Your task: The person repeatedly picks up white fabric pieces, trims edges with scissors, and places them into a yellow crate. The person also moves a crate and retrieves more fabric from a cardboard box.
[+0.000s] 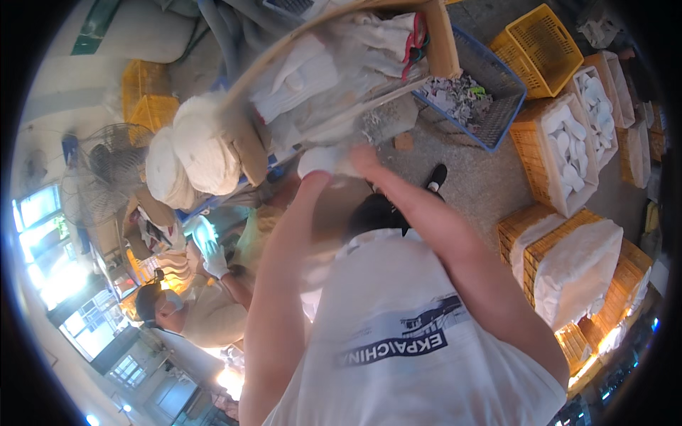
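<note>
A white glove with a red cuff [312, 165] covers my left hand [317, 160], held out ahead below the wooden-sided tray. Motion blur smears its fingers, so how they are bent does not show. Close beside it on the right is my bare right hand [364, 160], its fingers closed against a blurred whitish thing [343, 162] between the hands. What that thing is cannot be made out. Just beyond lie white gloves [302, 77] in the tray [442, 42], some with red cuffs.
Round stacks of white fabric [206, 145] stand left of the tray. A blue crate [508, 106] holds scraps; yellow crates [529, 160] with white pieces line the right. At left, a gloved co-worker [206, 312] handles a lit whitish piece near a fan [106, 174].
</note>
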The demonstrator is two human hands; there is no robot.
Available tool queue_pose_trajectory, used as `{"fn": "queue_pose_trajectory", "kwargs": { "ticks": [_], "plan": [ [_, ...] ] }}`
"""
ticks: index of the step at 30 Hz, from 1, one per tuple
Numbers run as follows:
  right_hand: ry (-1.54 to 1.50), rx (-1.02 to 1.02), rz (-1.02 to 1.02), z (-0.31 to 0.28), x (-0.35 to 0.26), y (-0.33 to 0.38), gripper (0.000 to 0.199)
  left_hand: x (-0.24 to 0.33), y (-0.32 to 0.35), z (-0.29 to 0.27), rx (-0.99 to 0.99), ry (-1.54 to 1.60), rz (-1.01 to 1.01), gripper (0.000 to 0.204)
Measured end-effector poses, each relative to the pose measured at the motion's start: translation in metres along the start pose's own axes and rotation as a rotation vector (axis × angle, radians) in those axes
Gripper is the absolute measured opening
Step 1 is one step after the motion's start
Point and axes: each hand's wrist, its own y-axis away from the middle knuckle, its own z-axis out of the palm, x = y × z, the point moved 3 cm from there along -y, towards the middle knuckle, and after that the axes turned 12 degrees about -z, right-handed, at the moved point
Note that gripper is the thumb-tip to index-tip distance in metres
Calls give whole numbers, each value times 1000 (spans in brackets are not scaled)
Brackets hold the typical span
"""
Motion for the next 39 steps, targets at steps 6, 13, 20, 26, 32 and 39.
{"fn": "queue_pose_trajectory", "kwargs": {
  "ticks": [6,13,20,26,32,39],
  "plan": [
    [-44,-35,-305,3,-7,-9,15,4,-17,0,-2,-99,-24,33],
    [-124,16,-101,13,-11,-1,13,-6,-11,-5,-1,-178,83,27],
    [-138,-140,-76,16,4,-15,26,7,-19,10,-6,-160,-2,31],
    [-258,57,180,-20,16,-14,30,20,-25,17,-8,-21,-40,33],
    [-220,-133,3,-19,22,-19,30,25,-25,22,96,61,-62,30],
    [-106,-127,25,-35,29,-19,32,37,-30,28,74,105,-76,29]
  ]
}}
